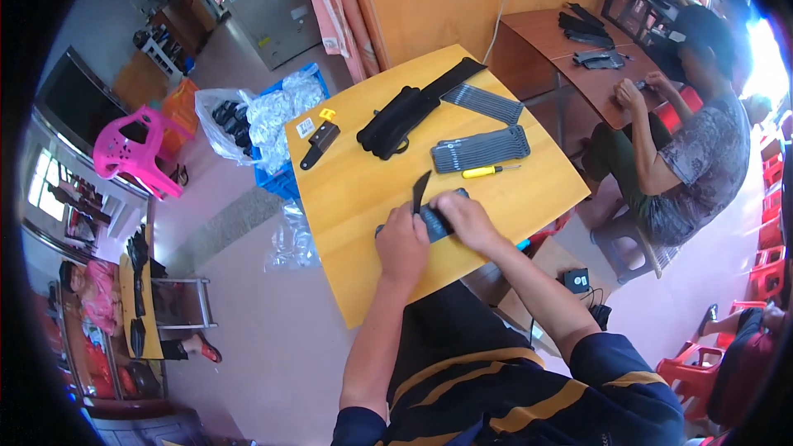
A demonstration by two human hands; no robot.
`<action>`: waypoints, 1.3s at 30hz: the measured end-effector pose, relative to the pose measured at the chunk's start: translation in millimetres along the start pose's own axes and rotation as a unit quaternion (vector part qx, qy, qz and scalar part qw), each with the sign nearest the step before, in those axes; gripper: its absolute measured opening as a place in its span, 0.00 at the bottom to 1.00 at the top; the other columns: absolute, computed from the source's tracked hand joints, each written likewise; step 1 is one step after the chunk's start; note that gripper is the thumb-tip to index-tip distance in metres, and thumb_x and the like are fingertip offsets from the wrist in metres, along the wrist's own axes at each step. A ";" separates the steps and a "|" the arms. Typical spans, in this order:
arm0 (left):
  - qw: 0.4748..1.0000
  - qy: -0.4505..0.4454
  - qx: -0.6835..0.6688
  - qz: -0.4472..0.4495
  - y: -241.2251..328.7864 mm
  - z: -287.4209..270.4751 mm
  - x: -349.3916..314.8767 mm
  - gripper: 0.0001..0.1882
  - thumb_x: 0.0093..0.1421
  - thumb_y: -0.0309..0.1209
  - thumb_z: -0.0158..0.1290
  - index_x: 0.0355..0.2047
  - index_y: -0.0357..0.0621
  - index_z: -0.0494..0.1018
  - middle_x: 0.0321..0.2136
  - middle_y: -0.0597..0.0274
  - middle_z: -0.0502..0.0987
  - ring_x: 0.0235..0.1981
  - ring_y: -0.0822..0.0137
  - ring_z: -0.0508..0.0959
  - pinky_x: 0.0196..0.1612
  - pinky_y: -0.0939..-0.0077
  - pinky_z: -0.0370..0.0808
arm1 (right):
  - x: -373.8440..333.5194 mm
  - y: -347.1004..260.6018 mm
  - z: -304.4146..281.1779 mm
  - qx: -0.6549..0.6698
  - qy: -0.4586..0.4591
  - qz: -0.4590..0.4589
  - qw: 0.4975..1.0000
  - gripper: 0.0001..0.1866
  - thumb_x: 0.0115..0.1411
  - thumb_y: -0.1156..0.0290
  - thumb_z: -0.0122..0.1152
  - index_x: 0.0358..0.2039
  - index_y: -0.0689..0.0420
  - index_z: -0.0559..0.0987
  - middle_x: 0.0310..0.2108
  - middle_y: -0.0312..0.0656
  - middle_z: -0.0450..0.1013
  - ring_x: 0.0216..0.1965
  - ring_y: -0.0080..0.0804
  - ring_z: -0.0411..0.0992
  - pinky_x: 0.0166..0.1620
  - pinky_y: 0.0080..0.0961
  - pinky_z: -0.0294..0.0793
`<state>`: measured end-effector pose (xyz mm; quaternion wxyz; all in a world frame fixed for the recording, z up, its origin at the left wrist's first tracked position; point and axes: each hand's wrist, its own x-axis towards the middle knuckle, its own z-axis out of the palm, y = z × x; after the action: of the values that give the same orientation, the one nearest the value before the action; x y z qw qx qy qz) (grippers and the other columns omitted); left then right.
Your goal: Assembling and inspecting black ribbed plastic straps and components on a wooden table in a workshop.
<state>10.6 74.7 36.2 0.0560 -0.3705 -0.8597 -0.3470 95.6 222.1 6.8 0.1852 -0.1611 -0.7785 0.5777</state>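
Note:
My left hand (402,239) is closed near the front of the yellow table (347,256), with a curved black strip (420,190) standing up out of its fingers. Under and between both hands lies a dark, flat ribbed piece (436,225). My right hand (464,219) rests at its right end with curled fingers; whether it pinches anything is hidden. Just beyond are a yellow screwdriver (483,172) and a bundle of grey strips (481,149), with a second grey bundle (486,105) behind. A pile of black straps (400,122) sits farther back, a long black strip (457,78) reaching from it.
A dark cleaver-shaped tool (320,145) and a yellow clip (327,115) lie by the table's left edge. Left of it stands a blue crate (281,184) with plastic bags. Another person (702,132) works at a brown table (537,33) on the right. A pink chair (140,153) stands far left.

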 end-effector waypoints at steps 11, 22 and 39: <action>0.745 0.500 -0.359 -0.256 -162.2 -176.8 -12.1 0.11 0.61 0.29 0.58 0.38 0.32 0.75 0.34 0.56 0.79 0.32 0.64 0.79 0.36 0.66 0.81 | -26.7 12.7 26.7 -0.270 0.042 -0.174 0.946 0.13 0.63 0.69 0.64 0.46 0.58 0.79 0.56 0.47 0.76 0.62 0.49 0.70 0.68 0.46 0.66; 0.951 0.299 0.000 -0.073 -14.3 -208.4 -66.3 0.15 0.69 0.33 0.60 0.45 0.30 0.78 0.38 0.52 0.81 0.39 0.61 0.80 0.46 0.65 0.77 | -45.5 -18.3 28.0 0.057 -0.030 -0.018 0.998 0.16 0.71 0.62 0.60 0.54 0.57 0.77 0.47 0.44 0.78 0.52 0.35 0.77 0.56 0.40 0.75; 0.948 0.034 0.140 0.284 57.0 -60.0 -56.0 0.24 0.60 0.29 0.57 0.59 0.47 0.76 0.51 0.54 0.74 0.54 0.51 0.75 0.58 0.51 0.70 | -79.3 -36.7 -47.7 0.373 -0.017 0.161 0.914 0.19 0.72 0.58 0.59 0.55 0.56 0.76 0.39 0.38 0.82 0.34 0.25 0.82 0.33 0.19 0.84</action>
<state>79.7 30.5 93.2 0.2325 -0.5761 -0.7563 -0.2053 186.7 215.0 46.5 0.1227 -0.1936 -0.4729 0.8508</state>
